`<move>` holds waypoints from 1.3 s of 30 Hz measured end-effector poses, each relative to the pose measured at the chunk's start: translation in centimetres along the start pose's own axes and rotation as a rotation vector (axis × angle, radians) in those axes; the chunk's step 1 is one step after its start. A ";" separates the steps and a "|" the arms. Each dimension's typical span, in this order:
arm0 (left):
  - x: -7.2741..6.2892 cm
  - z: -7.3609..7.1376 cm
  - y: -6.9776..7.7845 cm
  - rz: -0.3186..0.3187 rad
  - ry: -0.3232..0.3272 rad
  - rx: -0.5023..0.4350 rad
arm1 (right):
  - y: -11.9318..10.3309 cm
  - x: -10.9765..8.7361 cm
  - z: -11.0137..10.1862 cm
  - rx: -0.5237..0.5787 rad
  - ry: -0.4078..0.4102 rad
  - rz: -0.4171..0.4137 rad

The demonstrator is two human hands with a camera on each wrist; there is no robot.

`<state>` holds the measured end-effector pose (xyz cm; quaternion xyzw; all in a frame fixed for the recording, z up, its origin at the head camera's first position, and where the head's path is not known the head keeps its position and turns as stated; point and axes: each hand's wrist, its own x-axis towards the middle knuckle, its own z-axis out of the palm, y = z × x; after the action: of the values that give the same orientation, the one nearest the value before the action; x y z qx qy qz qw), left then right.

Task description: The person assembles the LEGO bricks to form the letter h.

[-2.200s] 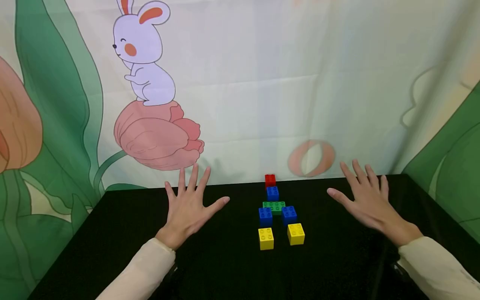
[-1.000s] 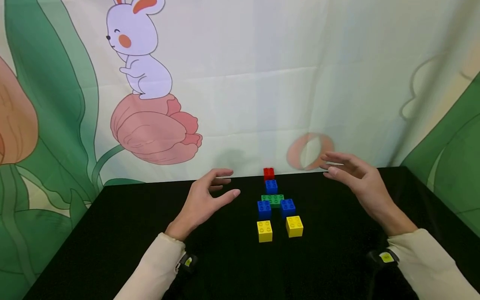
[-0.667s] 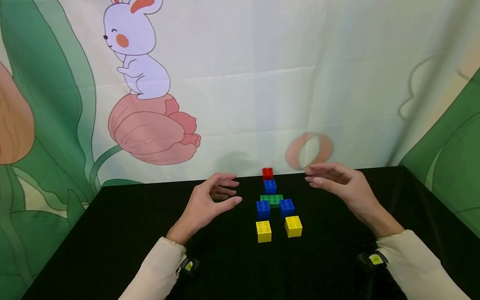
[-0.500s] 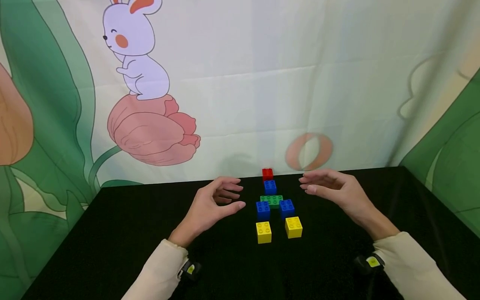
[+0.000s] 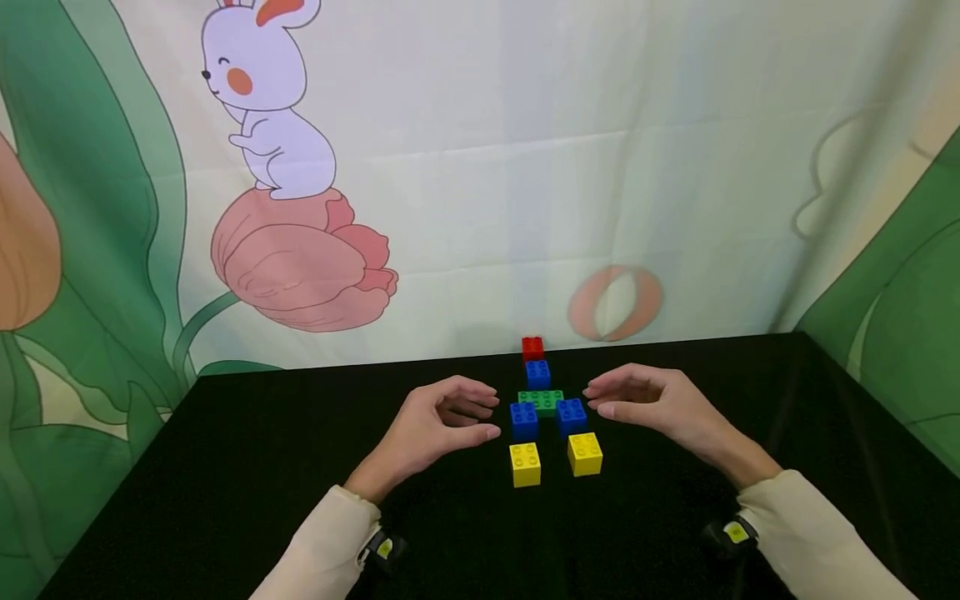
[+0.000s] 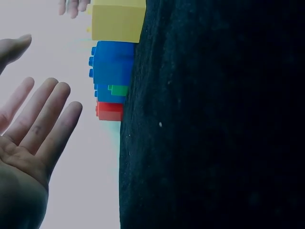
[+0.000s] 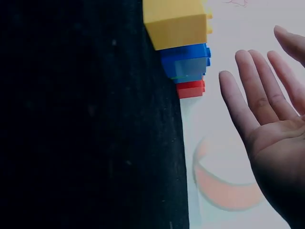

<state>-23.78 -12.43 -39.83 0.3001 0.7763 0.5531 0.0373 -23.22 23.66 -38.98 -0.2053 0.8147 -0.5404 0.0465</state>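
My left hand (image 5: 435,425) hovers left of a group of toy building bricks, thumb apart from the loosely bent fingers. Opposite it, my right hand (image 5: 667,404) faces the group from the right, its palm turned inward. Neither holds anything. Between them lie a green brick (image 5: 551,402), a left blue brick (image 5: 524,422) and a right blue brick (image 5: 572,417). Behind the green one are another blue brick (image 5: 537,375) and a red brick (image 5: 532,347). Nearest the person stand a left yellow brick (image 5: 525,465) and a right yellow brick (image 5: 585,454). Both wrist views show fingers extended beside the row.
The bricks stand on a black-covered table (image 5: 247,475). Right behind its far edge hangs a pale curtain (image 5: 480,208) printed with a rabbit and flowers. A small dark device sits at each cuff, including the left wrist device (image 5: 384,548).
From spread wide at the table's two sides, both hands have come inward and lower toward the bricks, palms turning to face each other. The bricks keep their arrangement; the head view has shifted slightly.
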 end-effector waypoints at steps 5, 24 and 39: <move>-0.2 0.1 -0.1 -0.017 -0.030 -0.026 | 0.3 0.0 0.2 -0.009 -0.055 0.038; -0.1 0.9 -0.3 -0.055 -0.147 -0.088 | 1.0 -0.1 0.2 -0.025 -0.184 0.099; -0.1 1.7 -0.7 -0.145 -0.238 -0.103 | 1.3 0.0 0.4 0.015 -0.282 0.160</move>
<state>-23.35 -11.15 -41.13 0.3043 0.7567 0.5486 0.1841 -23.50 23.69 -40.29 -0.2133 0.8097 -0.5070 0.2047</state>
